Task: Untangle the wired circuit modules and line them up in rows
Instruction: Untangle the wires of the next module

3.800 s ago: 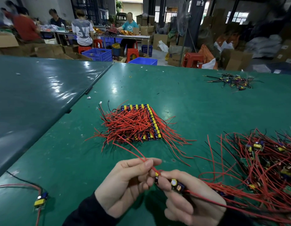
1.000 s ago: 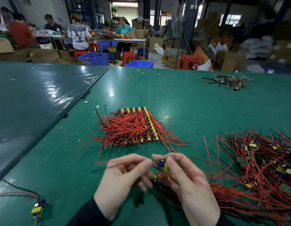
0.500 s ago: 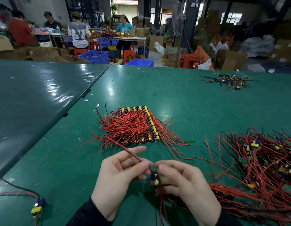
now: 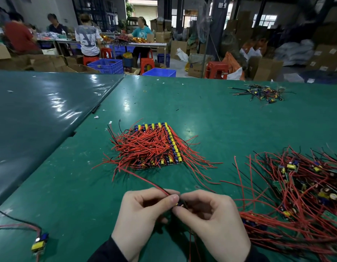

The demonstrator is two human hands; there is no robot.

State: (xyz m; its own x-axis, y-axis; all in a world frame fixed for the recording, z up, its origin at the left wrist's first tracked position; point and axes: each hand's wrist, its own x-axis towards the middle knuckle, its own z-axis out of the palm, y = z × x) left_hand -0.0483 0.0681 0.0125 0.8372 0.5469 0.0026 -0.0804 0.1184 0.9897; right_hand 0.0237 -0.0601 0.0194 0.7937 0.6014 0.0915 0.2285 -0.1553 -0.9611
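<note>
Two bare hands in shot, left hand (image 4: 143, 220) and right hand (image 4: 211, 224), no gloves, no rings, no watch on show. Nails short and plain. Dark, near-black long sleeves, the left sleeve (image 4: 109, 252) and right sleeve (image 4: 258, 255), ending right at the wrists.

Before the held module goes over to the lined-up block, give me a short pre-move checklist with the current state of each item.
1. Module held by both hands: ok, left hand and right hand pinch it between fingertips.
2. Its red lead free of the lined-up block: cannot tell, its far end runs in among the block's wires.
3. Leads below the hands clear of the tangled pile: cannot tell, the hands hide them.
4. Landing spot at the block's near edge: not ok, loose red wires lie across it.
5. Table between hands and block free of modules: ok.
</note>
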